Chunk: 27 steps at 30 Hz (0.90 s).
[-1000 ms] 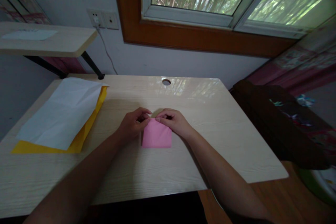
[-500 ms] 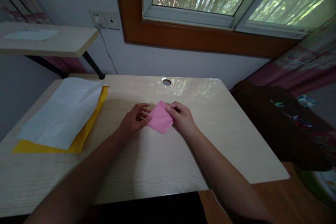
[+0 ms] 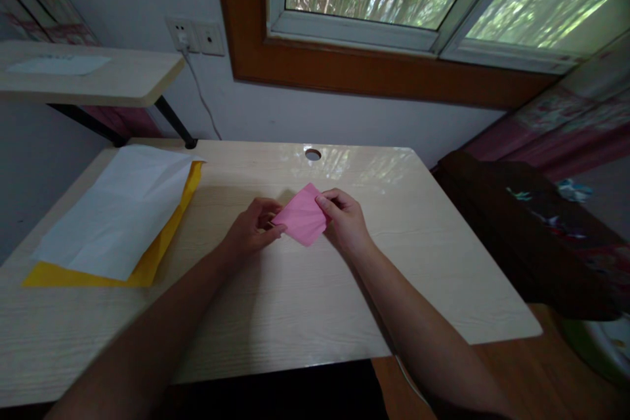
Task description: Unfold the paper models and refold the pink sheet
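Observation:
A small folded pink paper (image 3: 301, 215) is held just above the pale wooden desk (image 3: 275, 315), turned so it looks like a diamond. My left hand (image 3: 251, 231) pinches its left corner. My right hand (image 3: 345, 222) pinches its right edge with thumb on top. Both forearms reach in from the near edge of the desk.
A white sheet (image 3: 115, 207) lies over a yellow sheet (image 3: 147, 262) at the desk's left. A cable hole (image 3: 312, 154) is at the desk's far edge. A side shelf (image 3: 88, 75) stands at far left, a wall socket (image 3: 194, 36) behind, dark fabric (image 3: 522, 230) to the right.
The pink paper lay flat and square on the desk; both hands have lifted and rotated it into a diamond, moving it slightly away from me.

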Tool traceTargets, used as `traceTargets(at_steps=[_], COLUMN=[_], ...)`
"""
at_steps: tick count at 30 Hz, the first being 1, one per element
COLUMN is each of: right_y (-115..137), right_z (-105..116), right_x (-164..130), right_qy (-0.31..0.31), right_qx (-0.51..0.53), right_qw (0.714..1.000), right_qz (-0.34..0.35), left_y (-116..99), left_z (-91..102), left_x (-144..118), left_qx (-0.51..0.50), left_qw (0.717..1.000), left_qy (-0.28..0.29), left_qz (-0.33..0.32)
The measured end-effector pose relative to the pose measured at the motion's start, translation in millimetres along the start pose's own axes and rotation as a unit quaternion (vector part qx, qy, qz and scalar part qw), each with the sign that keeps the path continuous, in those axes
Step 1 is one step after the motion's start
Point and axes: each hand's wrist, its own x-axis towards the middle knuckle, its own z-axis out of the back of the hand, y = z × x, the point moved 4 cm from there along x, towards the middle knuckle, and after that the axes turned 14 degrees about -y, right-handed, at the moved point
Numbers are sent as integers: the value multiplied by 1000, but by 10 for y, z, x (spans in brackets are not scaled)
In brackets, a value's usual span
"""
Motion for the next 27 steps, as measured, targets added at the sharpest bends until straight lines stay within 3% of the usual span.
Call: traceTargets(at_steps=[5,13,16,22,27], right_y=[12,-33,-59,-86,-58], right_z=[-49,-117,-139,-155,-166], right_x=[-42,-72,-80,-108,-140], right_qy=[16,59,83,97,114], right_qx=[16,26,33,13,-35], right_qw=[1000,998,996,995,993], right_qz=[-11,-22,-22,-35,-12], left_y=[4,-110,-88,5,5], left_z=[-43,-53,-23,127,171], left_x=[11,22,31,94,102], left_qx=[-22,53,40,25,35], left_qw=[998,995,995,991,986], left_qy=[35,40,13,-103,-131], left_qz=[51,76,87,85,94])
